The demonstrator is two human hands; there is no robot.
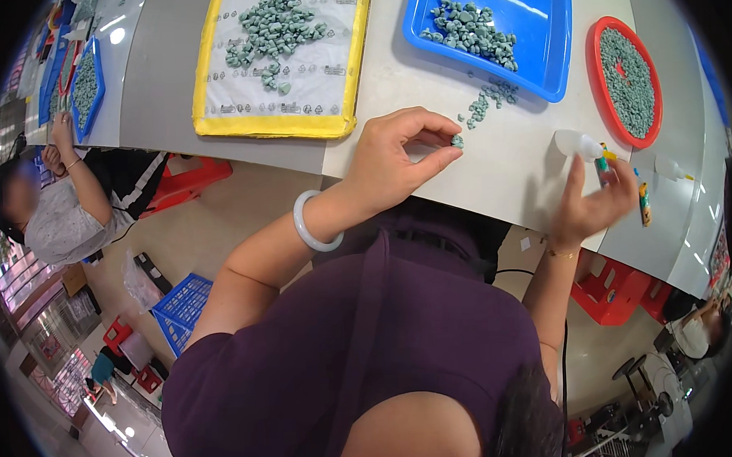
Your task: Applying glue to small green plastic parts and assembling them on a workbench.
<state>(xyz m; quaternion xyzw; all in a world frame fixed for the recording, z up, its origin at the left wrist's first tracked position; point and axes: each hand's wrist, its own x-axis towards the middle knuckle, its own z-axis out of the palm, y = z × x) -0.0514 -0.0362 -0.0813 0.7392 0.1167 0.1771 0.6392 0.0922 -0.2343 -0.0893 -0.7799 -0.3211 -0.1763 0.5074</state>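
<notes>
My left hand (408,153) is closed in a pinch at the front edge of the table, with a small green stone-like piece (458,141) between thumb and fingertips. Farther right, my right hand (595,198) is slightly blurred, its thumb and fingers curved. Right at its fingertips is a white squeeze bottle (575,143) with a yellow nozzle; whether the hand grips it cannot be made out. A colourful narrow tube (602,169) shows between the fingers. Loose green pieces (482,109) lie on the table beyond my left hand.
Green pieces fill part of a blue tray (552,90), a red round tray (657,118), and a yellow-edged board (276,128). Another white bottle (670,168) and a patterned tube (644,204) lie right. A person (87,200) sits at left; a blue crate (181,306) is on the floor.
</notes>
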